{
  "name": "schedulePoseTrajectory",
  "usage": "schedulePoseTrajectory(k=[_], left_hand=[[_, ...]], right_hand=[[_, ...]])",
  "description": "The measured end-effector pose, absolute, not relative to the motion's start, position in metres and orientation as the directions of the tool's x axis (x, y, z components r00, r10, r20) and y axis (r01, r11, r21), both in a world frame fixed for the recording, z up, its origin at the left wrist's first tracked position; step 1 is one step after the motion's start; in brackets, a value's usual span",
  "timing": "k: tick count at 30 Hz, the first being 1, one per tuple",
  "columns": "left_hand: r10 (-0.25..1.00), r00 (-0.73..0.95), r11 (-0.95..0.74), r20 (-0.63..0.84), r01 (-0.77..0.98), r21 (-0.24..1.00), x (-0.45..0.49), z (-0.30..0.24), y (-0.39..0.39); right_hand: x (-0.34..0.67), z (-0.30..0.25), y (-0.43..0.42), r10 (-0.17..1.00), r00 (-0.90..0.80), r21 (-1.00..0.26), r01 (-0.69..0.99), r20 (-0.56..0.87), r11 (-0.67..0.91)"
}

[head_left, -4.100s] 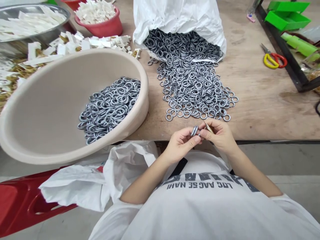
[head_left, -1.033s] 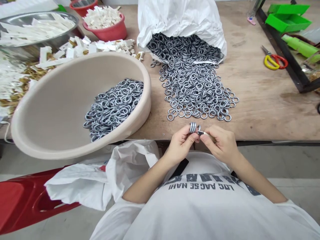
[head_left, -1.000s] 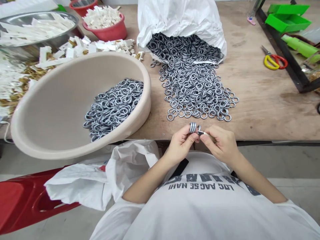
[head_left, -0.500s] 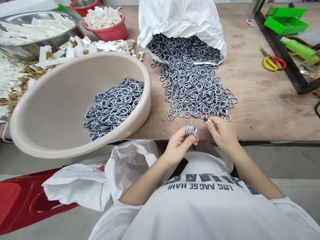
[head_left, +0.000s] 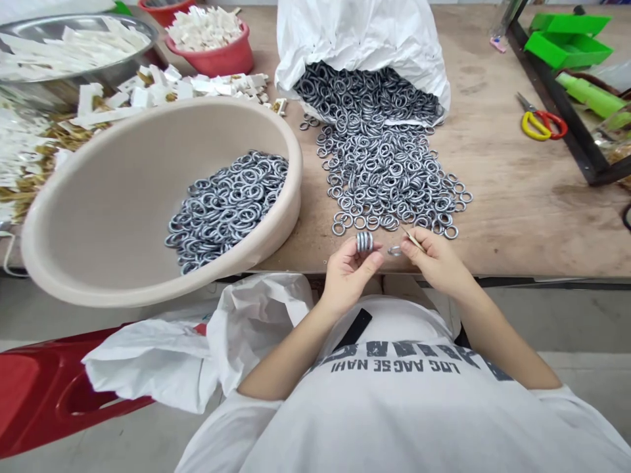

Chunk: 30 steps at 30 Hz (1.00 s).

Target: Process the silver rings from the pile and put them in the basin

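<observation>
My left hand (head_left: 350, 272) is cupped and holds a short stack of steel rings (head_left: 365, 242) upright between thumb and fingers. My right hand (head_left: 434, 259) pinches a thin pointed tool (head_left: 413, 240) with a pale shaft. A single steel ring (head_left: 394, 250), slightly blurred, hangs in the gap between my hands, close to my right fingertips. I cannot tell whether anything holds it. Just beyond my hands, the near edge of a spread of loose grey rings (head_left: 384, 177) lies on the wooden table (head_left: 532, 236).
A beige plastic basin (head_left: 290, 197) holding steel rings stands to the left, with white pieces and a steel tray (head_left: 73, 39) behind it. A white sack (head_left: 359, 39) spills rings. Yellow-red scissors (head_left: 539, 118) and green trays (head_left: 566, 41) lie right.
My left hand has dropped slightly and turned its ring stack more upright. My right hand has moved back toward it, and a single ring now shows between them.
</observation>
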<state>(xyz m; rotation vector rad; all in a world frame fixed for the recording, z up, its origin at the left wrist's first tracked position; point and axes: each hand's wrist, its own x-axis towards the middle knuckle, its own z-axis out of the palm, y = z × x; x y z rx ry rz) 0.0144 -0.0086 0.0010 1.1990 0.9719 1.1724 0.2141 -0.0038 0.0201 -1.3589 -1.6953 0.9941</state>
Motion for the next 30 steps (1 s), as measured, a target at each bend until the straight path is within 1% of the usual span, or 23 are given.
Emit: schedulePoseTrajectory(k=[1, 3, 5, 7, 10, 12, 15, 17, 18, 19, 21, 23, 25, 30], left_hand=[[0.98, 0.191, -0.038, 0.059, -0.113, 0.993, 0.017, 0.002, -0.009], [0.966, 0.244, -0.071, 0.079, -0.042, 0.997, 0.021, 0.004, -0.009], [0.961, 0.269, -0.067, 0.068, -0.013, 0.998, 0.023, 0.007, -0.01], [0.959, 0.282, 0.003, 0.021, -0.086, 0.996, 0.025, 0.009, -0.01], [0.949, 0.302, 0.177, -0.092, -0.265, 0.948, 0.029, 0.01, -0.012], [0.938, 0.305, 0.266, -0.167, -0.32, 0.909, 0.031, 0.012, -0.014], [0.913, 0.32, 0.365, -0.254, -0.363, 0.857, 0.033, 0.017, -0.016], [0.889, 0.352, 0.427, -0.291, -0.415, 0.803, 0.033, 0.023, -0.017], [0.879, 0.368, 0.454, -0.304, -0.445, 0.772, 0.033, 0.025, -0.017], [0.87, 0.38, 0.475, -0.315, -0.472, 0.743, 0.033, 0.028, -0.017], [0.86, 0.382, 0.501, -0.338, -0.512, 0.698, 0.033, 0.031, -0.017], [0.856, 0.366, 0.515, -0.366, -0.532, 0.672, 0.033, 0.031, -0.017], [0.85, 0.366, 0.525, -0.379, -0.545, 0.654, 0.033, 0.03, -0.018], [0.84, 0.4, 0.541, -0.368, -0.548, 0.638, 0.034, 0.028, -0.021]], right_hand=[[0.211, 0.023, -0.008, 0.982, -0.188, -0.943, 0.319, 0.031, 0.091], [0.203, 0.027, -0.016, 0.982, -0.185, -0.982, 0.191, -0.027, 0.009], [0.196, 0.028, -0.021, 0.989, -0.143, -0.994, 0.11, -0.019, -0.004], [0.192, 0.026, -0.025, 0.992, -0.119, -0.998, 0.055, 0.029, 0.036], [0.189, 0.023, -0.028, 0.988, -0.109, -0.991, 0.064, 0.108, 0.116], [0.188, 0.021, -0.027, 0.987, -0.096, -0.986, 0.095, 0.13, 0.139], [0.188, 0.02, -0.025, 0.985, -0.096, -0.984, 0.096, 0.14, 0.15], [0.189, 0.02, -0.025, 0.978, -0.065, -0.966, 0.159, 0.196, 0.204], [0.19, 0.021, -0.026, 0.967, -0.048, -0.939, 0.233, 0.249, 0.253], [0.19, 0.022, -0.028, 0.95, -0.047, -0.894, 0.328, 0.309, 0.307], [0.191, 0.023, -0.032, 0.908, -0.101, -0.757, 0.519, 0.407, 0.397], [0.19, 0.023, -0.036, 0.883, -0.174, -0.634, 0.638, 0.435, 0.438], [0.188, 0.023, -0.039, 0.878, -0.2, -0.579, 0.684, 0.435, 0.443], [0.187, 0.023, -0.038, 0.871, -0.196, -0.567, 0.691, 0.45, 0.448]])
